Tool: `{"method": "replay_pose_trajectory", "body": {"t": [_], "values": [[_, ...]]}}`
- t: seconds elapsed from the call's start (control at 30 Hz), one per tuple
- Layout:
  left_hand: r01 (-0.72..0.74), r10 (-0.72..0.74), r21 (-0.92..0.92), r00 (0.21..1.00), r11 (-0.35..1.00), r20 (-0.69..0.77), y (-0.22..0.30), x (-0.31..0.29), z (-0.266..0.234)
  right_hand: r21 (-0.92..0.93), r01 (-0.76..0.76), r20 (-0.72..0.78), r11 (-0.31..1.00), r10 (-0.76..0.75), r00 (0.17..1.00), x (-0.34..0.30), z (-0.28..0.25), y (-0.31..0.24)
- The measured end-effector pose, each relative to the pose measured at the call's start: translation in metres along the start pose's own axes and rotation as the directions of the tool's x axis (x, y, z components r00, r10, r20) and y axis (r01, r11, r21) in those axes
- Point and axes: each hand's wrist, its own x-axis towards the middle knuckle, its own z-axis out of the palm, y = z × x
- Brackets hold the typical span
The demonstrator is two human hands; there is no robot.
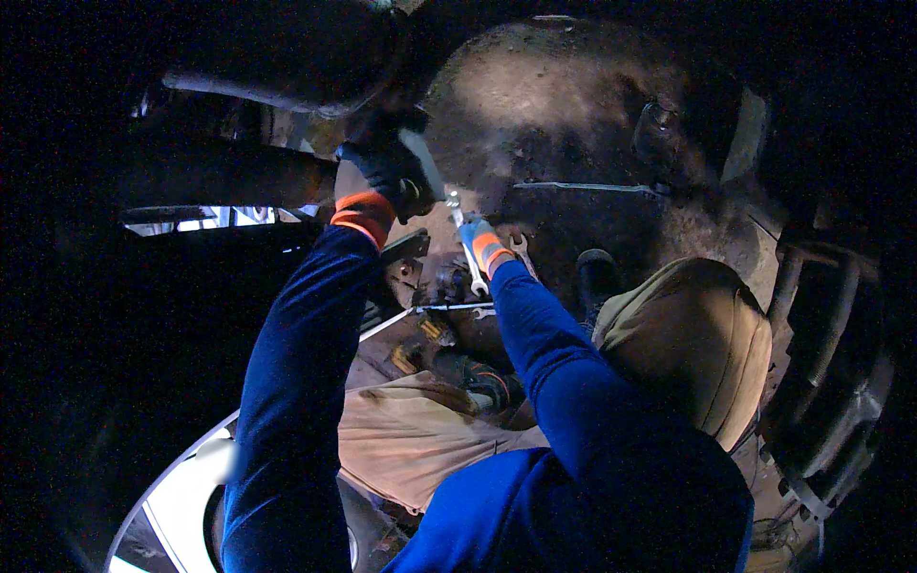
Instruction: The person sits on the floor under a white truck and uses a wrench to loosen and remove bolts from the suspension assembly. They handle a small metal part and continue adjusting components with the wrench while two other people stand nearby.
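Observation:
My right hand (482,240), in a blue-grey glove with an orange cuff, is closed around the middle of a combination wrench (477,278). One end of the wrench rises toward my left hand, and its open jaw points down toward my lap. My left hand (380,177), in a dark glove with an orange cuff, is up by the dark vehicle parts. Its fingers look curled, but shadow hides what they hold. A pale grey flat piece (421,162) stands right beside those fingers. Another open-ended wrench (521,250) lies just right of my right hand.
A long metal bar tool (587,187) lies on the dirty ground ahead. A second thin bar (454,307) lies nearer, beside a yellow-and-black object (436,330). A thick dark tube (229,176) runs on the left. A ribbed dark frame (826,353) stands at the right.

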Motion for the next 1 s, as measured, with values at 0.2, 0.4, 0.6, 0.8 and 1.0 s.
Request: {"method": "replay_pose_trajectory", "body": {"t": [0.2,0.4,0.6,0.8,1.0], "values": [[0.18,-0.18,-0.005,0.983,0.984,0.025,0.002,0.004,0.009,-0.139,0.029,-0.29,0.99,-0.069,0.955,-0.05,0.001,-0.048],[0.36,-0.353,-0.094,0.932,0.928,0.08,-0.005,0.004,0.004,0.39,0.039,0.115,0.92,-0.091,0.989,-0.059,0.0,-0.081],[0.208,-0.204,0.12,0.978,0.971,-0.043,-0.029,0.009,0.035,0.683,0.165,0.156,0.712,-0.363,0.919,-0.031,0.021,-0.061],[0.189,-0.2,0.103,0.974,0.977,0.109,-0.044,0.015,0.047,0.882,0.017,0.121,0.471,-0.262,0.957,-0.038,0.035,-0.06],[0.269,-0.269,0.011,0.958,0.963,0.098,-0.043,-0.001,0.015,0.801,0.032,0.159,0.598,-0.264,0.951,-0.066,0.052,-0.072]]}}
